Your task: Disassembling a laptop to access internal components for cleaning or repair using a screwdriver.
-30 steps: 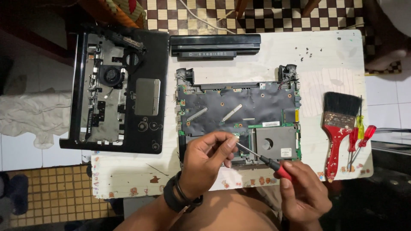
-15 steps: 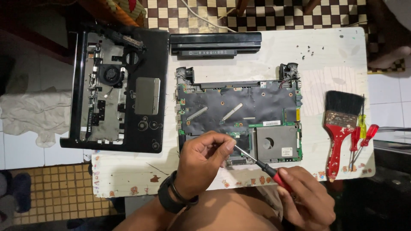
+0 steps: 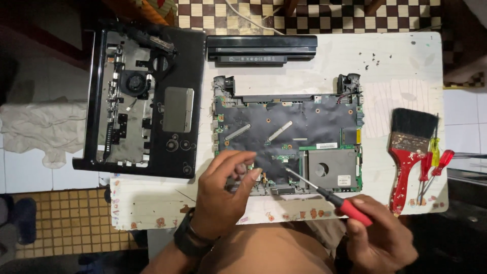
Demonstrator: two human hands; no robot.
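Battery (image 3: pixel 261 49) behind motherboard (image 3: pixel 289 137); casing (image 3: pixel 144 101) left, brush (image 3: pixel 408 152) right.

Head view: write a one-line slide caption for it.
Right hand holds a red-handled screwdriver tip-down on an opened laptop's motherboard while the left hand rests at its near edge.

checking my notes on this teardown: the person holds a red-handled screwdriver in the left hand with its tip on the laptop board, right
Not quite. The head view shows the red-handled screwdriver in the right hand, not the left. Its tip does rest on the laptop board, while the left hand sits at the board's near edge, fingers curled.
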